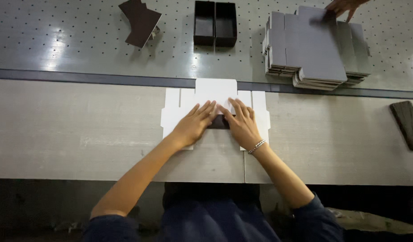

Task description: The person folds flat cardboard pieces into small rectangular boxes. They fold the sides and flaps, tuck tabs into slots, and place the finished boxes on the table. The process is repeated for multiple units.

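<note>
A white cardboard blank is pressed flat on the counter by the left hand and right hand, palms down, fingers stretched out and slightly apart.

Matt white card blank; glossy perforated metal table

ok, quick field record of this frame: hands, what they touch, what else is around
left hand: flat, pressing on white cardboard blank
right hand: flat on the same blank, bracelet at wrist
between hands: dark flap, partly covered
blank position: lying flat on grey table
far side: stack of grey blanks, another person's hand on it
also: two open dark boxes, dark folded sheets, dark pad
</note>
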